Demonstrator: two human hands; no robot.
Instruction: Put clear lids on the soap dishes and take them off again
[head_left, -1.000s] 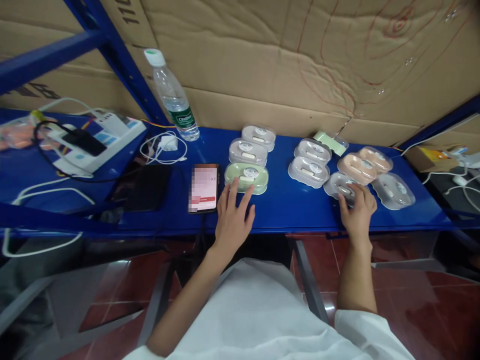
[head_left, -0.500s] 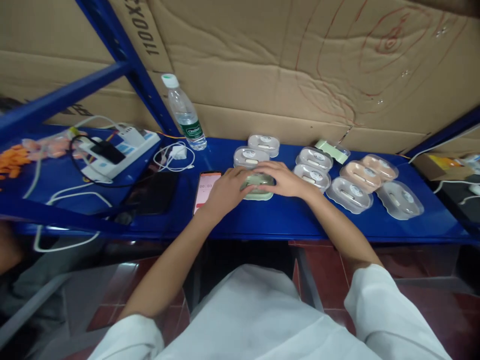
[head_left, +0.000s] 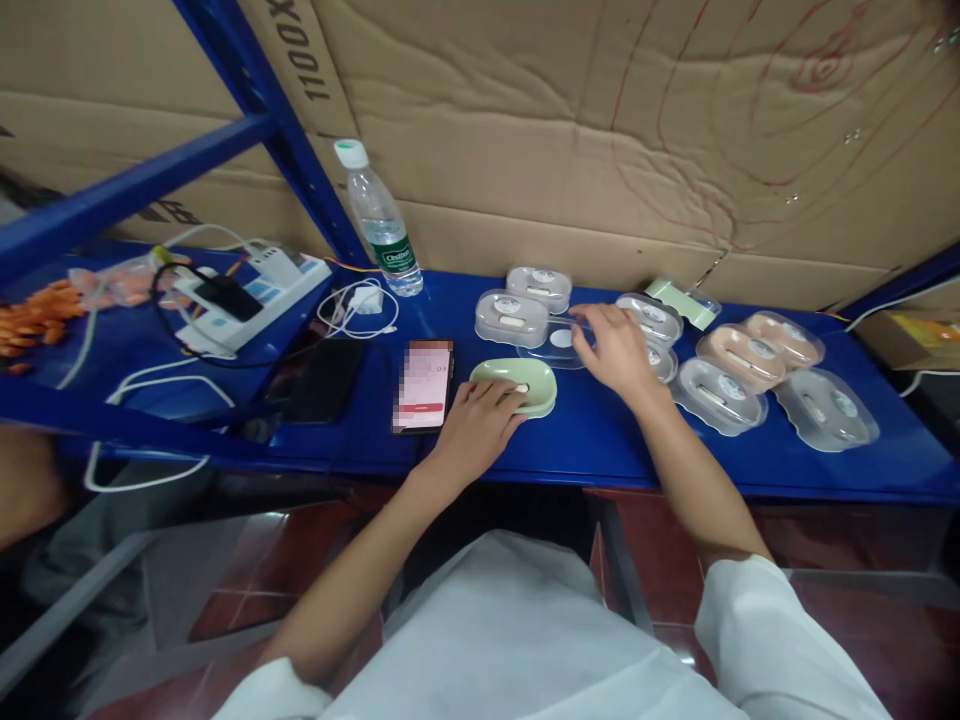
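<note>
My left hand (head_left: 478, 424) rests on the near edge of an open green oval case (head_left: 517, 385) on the blue shelf (head_left: 570, 440), its fingers curled over the rim. My right hand (head_left: 613, 345) is behind it and to the right, holding a clear plastic lid (head_left: 553, 340) just above the shelf. Two closed grey cases (head_left: 513, 315) stand directly behind the lid.
A phone (head_left: 424, 385) with a lit screen lies left of the green case, beside a dark tablet (head_left: 321, 378). More lidded cases (head_left: 750, 365) fill the shelf's right. A water bottle (head_left: 381, 222), power strip (head_left: 255, 290) and cables stand at the back left. Cardboard lines the back.
Both hands came together on the green case; my right hand then lifted its clear lid away to the back right, while my left hand stays on the case.
</note>
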